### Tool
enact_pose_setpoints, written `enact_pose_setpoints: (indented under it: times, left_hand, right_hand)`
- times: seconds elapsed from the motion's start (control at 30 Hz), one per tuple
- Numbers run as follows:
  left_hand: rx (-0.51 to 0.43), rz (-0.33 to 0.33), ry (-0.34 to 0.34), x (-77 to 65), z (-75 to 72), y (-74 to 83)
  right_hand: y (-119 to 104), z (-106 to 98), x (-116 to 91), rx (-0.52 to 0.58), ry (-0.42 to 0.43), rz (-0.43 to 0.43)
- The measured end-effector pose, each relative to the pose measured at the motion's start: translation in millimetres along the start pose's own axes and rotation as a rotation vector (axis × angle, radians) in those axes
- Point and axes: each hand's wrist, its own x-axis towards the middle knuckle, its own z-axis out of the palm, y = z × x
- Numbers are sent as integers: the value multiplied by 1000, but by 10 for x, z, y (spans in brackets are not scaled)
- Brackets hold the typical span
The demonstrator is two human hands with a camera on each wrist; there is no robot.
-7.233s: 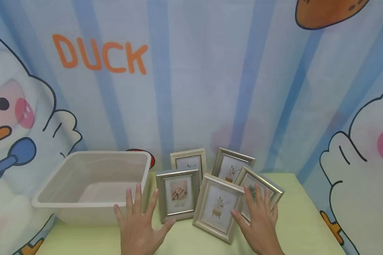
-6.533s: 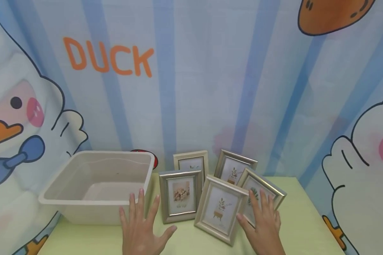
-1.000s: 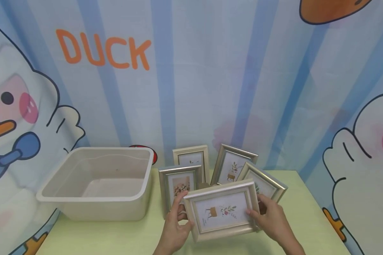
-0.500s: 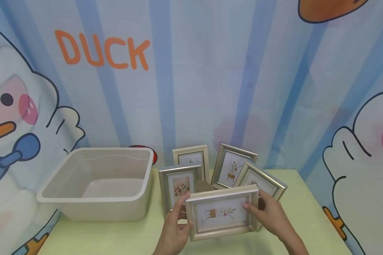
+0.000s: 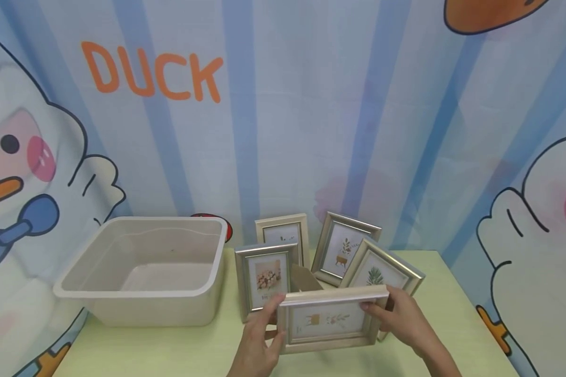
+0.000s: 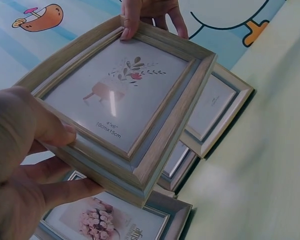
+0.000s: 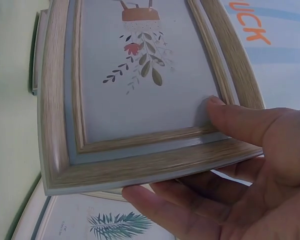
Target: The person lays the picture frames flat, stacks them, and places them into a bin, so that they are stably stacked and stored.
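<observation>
Left-hand grip (image 5: pixel 258 335) and right-hand grip (image 5: pixel 407 320) are both clamped on a champagne-coloured, rectangular picture frame (image 5: pixel 330 320), one at each short end. The left thumb presses on the front of the moulding, with fingers curled underneath; the right thumb lies over the front near the inner border, with fingers curled behind. This frame is held sideways, its face leaning back, in front of a loose group of other frames. Under its shiny pane is a print of leafy stems and a red flower above a brown planter on legs, and the left wrist view shows small lettering giving 4"x6" and 10cmx15cm. Just behind its left end stands a silver-grey rectangular frame (image 5: pixel 267 277) with a print of pink blooms, partly covering a cream rectangular frame (image 5: pixel 283 235) further back. To the right, a bronze-toned rectangular frame (image 5: pixel 343 250) with a plant print leans at a slant, overlapped in the head view by a silvery-gold rectangular frame (image 5: pixel 382 264) showing a green leaf. A flat brown piece (image 5: pixel 304 278) shows between them. Left of the frames, near the silver-grey one, sits a pale beige, rectangular plastic basin (image 5: pixel 132 295). All these stand on a pale yellow-green counter (image 5: pixel 457 324), before a blue-and-white striped cloth backdrop (image 5: pixel 302 131) with cartoon ducks and orange letters reading DUCK.
</observation>
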Motion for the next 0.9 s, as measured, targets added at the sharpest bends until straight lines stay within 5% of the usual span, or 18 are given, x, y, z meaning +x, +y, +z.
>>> enact_pose_setpoints:
  times: [0.53,0.73,0.9]
  left_hand:
    - [14,29,26,-5,-26,-72]
    - [5,88,-37,76,-88,-98]
    - [-15,53,-117,126,-148,-107]
  right_hand:
    - [129,46,-9,75,-26,-4]
    - [219,118,-55,72,27,55]
    - [282,194,-87,59,107,45]
